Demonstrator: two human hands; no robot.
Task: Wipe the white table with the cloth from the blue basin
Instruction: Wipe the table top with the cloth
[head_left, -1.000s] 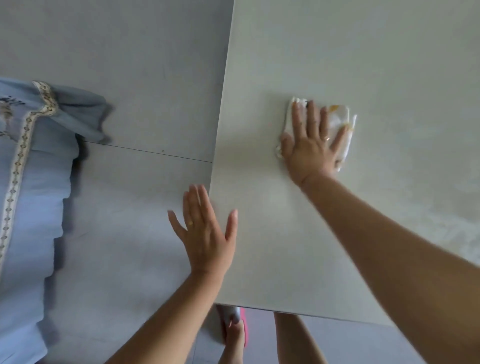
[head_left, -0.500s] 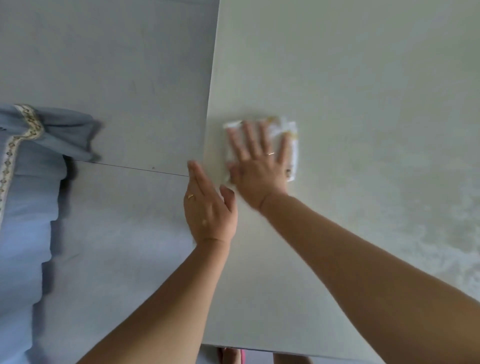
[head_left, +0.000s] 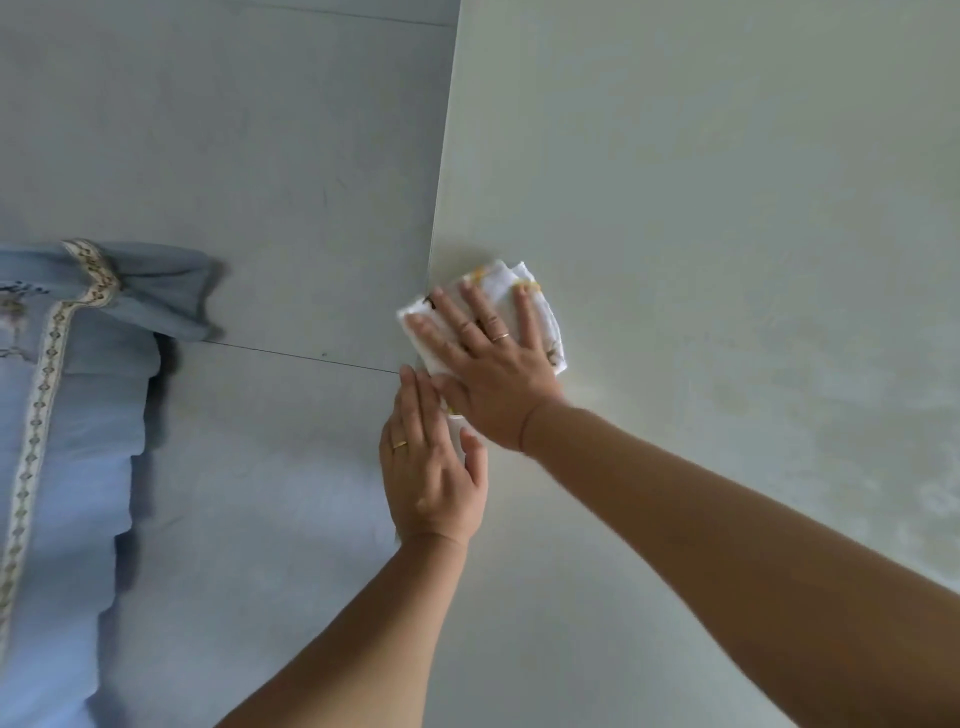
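- Cloth (head_left: 530, 301): white, folded, with yellow markings. It lies flat on the white bench (head_left: 727, 208) at its left edge, one corner reaching just over that edge.
- Right hand (head_left: 488, 364): palm down on the cloth, fingers (head_left: 480, 306) spread and extended, pressing rather than clenching. No grasp around the cloth; it is pinned under the flat hand.
- Left hand (head_left: 434, 467): open, fingers straight and together, holding nothing. It sits at the bench edge just below the cloth, fingertips touching or nearly touching the right hand; which, cannot tell.
- Step in hand, as judged: the wiping itself, with a stroke at the left border of the bench.
- Bench surface to the right shows mottled, patchy areas, possibly damp or unwiped; cannot tell which.
- Next move likely calls for keeping downward pressure and carrying the cloth back rightward across the unwiped span, without letting it slip off the edge.
- Blue basin: not in view.
- Beyond: grey tiled floor (head_left: 260, 156), blue trimmed fabric (head_left: 67, 415) at far left.
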